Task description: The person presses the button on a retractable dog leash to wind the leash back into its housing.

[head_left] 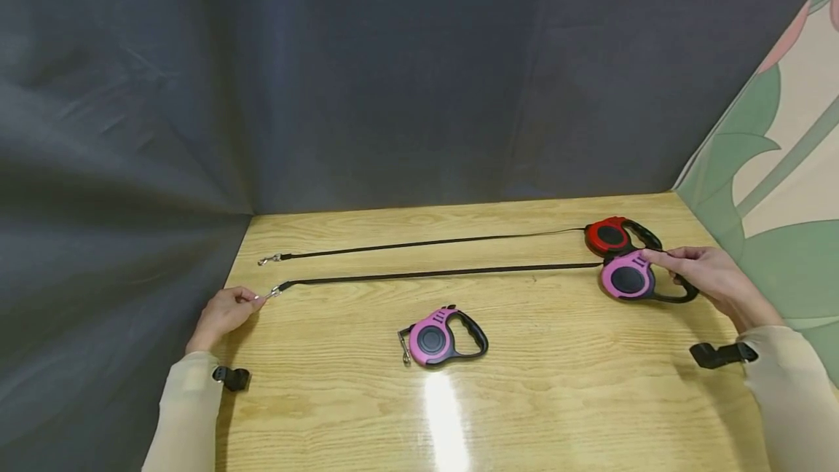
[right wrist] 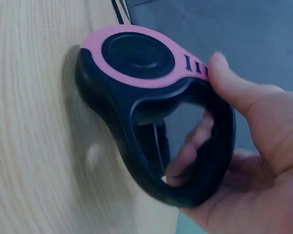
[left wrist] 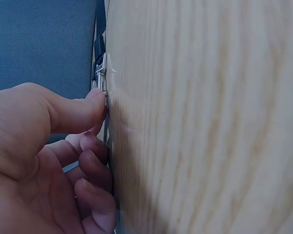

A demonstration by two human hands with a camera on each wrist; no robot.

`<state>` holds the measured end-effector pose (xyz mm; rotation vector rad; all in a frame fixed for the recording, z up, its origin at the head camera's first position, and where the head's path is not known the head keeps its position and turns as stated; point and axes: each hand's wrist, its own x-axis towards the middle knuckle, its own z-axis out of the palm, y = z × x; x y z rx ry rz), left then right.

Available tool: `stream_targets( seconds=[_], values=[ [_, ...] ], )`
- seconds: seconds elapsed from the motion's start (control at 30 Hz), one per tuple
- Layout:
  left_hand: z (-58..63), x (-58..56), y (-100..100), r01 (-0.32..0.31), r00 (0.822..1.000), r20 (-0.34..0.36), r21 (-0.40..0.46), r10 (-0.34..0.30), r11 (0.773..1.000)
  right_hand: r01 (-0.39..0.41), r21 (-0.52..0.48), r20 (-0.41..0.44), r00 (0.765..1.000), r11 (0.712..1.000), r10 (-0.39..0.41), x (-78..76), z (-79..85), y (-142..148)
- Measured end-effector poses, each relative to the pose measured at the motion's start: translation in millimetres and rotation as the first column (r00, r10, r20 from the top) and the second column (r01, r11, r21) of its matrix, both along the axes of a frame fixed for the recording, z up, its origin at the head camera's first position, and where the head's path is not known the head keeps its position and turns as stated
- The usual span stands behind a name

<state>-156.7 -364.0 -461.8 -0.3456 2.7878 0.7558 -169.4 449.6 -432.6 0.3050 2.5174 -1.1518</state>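
A pink and black retractable dog leash (head_left: 627, 280) is held by my right hand (head_left: 704, 275), its thumb on the casing and fingers around the handle, as the right wrist view (right wrist: 151, 83) shows. Its black strap (head_left: 446, 272) runs drawn out across the table to a metal clip (head_left: 275, 290). My left hand (head_left: 226, 315) pinches that clip between thumb and fingertips, close to the wood. Just behind lies a red and black leash (head_left: 606, 236), with its own strap (head_left: 419, 243) stretched alongside and its clip (head_left: 269, 259) at the left.
Another pink leash (head_left: 431, 341), strap wound in and clip at its side, lies at the middle front of the wooden table (head_left: 537, 399). Dark grey cloth (head_left: 406, 93) hangs behind and at the left. A leaf-patterned panel (head_left: 760, 173) stands at the right.
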Motion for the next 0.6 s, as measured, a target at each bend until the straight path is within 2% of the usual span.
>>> stream_targets(
  seconds=[0.1,0.23,0.6],
  values=[
    [-1.0,0.3,-0.5,-0.003,1.0,0.002,0.003,0.003,1.0,-0.041,0.016,-0.03,0.999,0.999,0.042,2.0,2.1,-3.2],
    [-2.5,2.0,-1.6,-0.002,1.0,-0.003,0.01,0.002,1.0,-0.046,-0.013,-0.06,0.997,0.999,0.045,3.1,2.7,-7.5],
    [-4.0,4.5,0.0,0.002,1.0,-0.022,0.001,-0.002,1.0,0.058,-0.126,-0.095,0.993,0.99,-0.07,3.8,-6.1,-6.5]
  ],
)
